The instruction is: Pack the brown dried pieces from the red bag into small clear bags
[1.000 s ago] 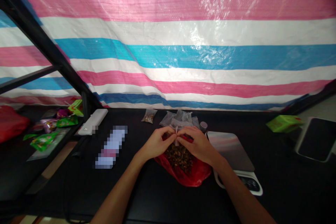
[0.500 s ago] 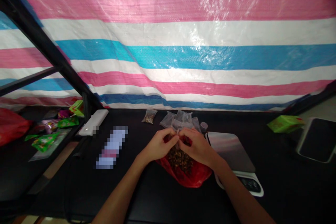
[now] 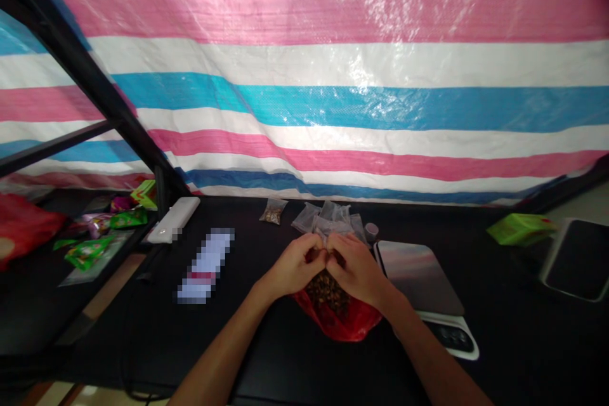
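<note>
Thumb and fingers of the left hand point(image 3: 297, 268) are bent into a pinch, and those of the right hand point(image 3: 356, 268) meet them tip to tip. The fingers cover whatever may be between them, so I cannot tell what, if anything, is gripped. Right under and nearer the wearer than this meeting point, an open red bag point(image 3: 351, 328) lies on the table point(image 3: 280, 361), with brown dried pieces point(image 3: 330, 292) heaped in it.

The pieces look light, dry and perhaps brittle; a loose pinch or scoop would likely suit them better than a squeeze. The red bag seems thin, soft and a bit slick, and would probably sag if lifted by one side, so its gathered rim would be the place to hold.

Just beyond the grip lie clear bags point(image 3: 333, 222), apparently filmy and nearly weightless, best parted by rubbing at the mouth. Farther out to the left of the grip is a small filled bag point(image 3: 273, 212), which should be lifted by its top edge. A scale point(image 3: 421, 276) sits to the right of the grip, near the right wrist.
</note>
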### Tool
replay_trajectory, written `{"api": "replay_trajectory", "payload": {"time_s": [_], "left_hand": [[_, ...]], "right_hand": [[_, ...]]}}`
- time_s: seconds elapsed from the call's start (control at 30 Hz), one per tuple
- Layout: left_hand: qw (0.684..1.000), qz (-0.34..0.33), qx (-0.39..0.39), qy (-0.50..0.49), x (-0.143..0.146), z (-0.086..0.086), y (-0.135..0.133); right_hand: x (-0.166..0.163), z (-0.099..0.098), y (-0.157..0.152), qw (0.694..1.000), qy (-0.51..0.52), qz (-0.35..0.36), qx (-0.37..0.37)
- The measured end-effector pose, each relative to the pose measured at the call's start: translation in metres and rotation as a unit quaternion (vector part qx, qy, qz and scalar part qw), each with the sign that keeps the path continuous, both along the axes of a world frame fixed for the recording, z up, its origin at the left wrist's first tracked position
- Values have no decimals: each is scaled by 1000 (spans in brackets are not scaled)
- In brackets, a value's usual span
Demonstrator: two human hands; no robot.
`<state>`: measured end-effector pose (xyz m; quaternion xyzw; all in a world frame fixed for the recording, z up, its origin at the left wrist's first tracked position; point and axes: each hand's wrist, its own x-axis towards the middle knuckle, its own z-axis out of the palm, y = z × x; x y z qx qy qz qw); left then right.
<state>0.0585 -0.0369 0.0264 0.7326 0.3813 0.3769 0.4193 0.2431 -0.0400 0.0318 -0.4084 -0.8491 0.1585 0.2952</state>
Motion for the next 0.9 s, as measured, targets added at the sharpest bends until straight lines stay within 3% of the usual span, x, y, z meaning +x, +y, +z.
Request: {"api": "replay_trajectory", "payload": {"time_s": [0.1, 0.23, 0.4, 0.63, 0.77, 0.9], "left_hand": [[1000, 0, 10, 13, 1, 1, -2], [998, 15, 34, 45, -1, 1, -2], [982, 72, 161, 67, -4, 2, -3], [954, -13, 296, 51, 3, 14, -13], [961, -58, 266, 51, 4, 21, -20], [985, -16, 172, 9, 0, 18, -19]], "right_hand": [[1, -1, 2, 999, -16, 17, 24], [10, 0, 8, 999, -7, -40, 33], [20, 9, 10, 996, 23, -83, -7], [21, 10, 9, 991, 61, -96, -70], [23, 10, 9, 988, 106, -87, -70], [23, 17, 7, 983, 158, -49, -83]]}}
